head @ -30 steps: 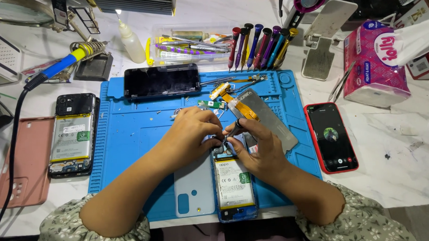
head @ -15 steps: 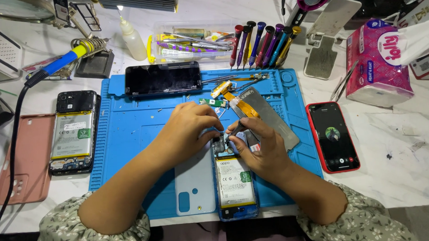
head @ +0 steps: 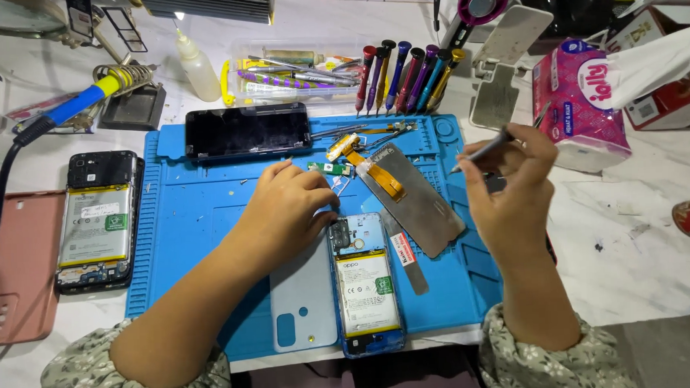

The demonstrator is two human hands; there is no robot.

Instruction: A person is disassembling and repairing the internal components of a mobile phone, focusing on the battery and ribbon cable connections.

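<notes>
An opened blue phone (head: 367, 293) with its battery showing lies at the front of the blue work mat (head: 200, 214). My left hand (head: 288, 207) rests on the phone's top left corner, fingers curled against it. My right hand (head: 509, 192) is lifted off to the right above the mat's edge and pinches a thin metal tool (head: 483, 150) whose tip points left. A light blue back cover (head: 303, 299) lies just left of the phone. A grey display panel (head: 414, 203) with an orange flex cable lies to its right, and a small green board (head: 329, 168) lies beyond my left hand.
A black phone screen (head: 247, 131) lies at the mat's far edge. A second opened phone (head: 95, 222) and a pink case (head: 11, 267) are at the left. Behind stand a row of screwdrivers (head: 406, 77), a tool box (head: 295, 69), a soldering iron (head: 74, 104) and a tissue pack (head: 579, 102).
My right hand has lifted off the opened phone and swung up and to the right with the thin tool in it. My left hand stays at the phone's top.
</notes>
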